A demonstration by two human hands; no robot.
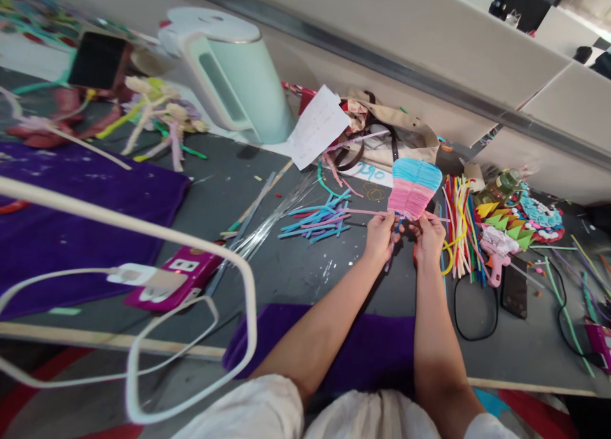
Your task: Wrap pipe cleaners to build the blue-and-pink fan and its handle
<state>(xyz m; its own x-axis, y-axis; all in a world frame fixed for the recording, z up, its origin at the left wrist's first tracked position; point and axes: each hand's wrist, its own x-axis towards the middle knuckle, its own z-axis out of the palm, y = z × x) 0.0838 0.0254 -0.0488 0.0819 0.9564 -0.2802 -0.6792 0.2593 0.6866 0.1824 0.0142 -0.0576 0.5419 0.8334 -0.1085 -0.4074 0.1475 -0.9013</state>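
My left hand (380,238) pinches the narrow lower end of a fan-shaped piece of pipe cleaners (414,188), blue across the top and pink below. My right hand (429,237) is closed on the same end from the other side. Pink stems stick out sideways past both hands, and a dark blue and purple stem hangs below the left fingers. How the fingertips grip the stems is too small to tell. Left of my left hand lies a pile of short cut blue, pink and purple pipe cleaners (317,219). Beside my right hand lies a bundle of long coloured pipe cleaners (461,229).
A mint green kettle (252,83) stands at the back left, near a paper sheet (319,127) and a canvas bag (415,133). A white cable (191,232) loops in front of a magenta power strip (179,277). A pink glue gun (496,257) and a phone (514,289) lie right.
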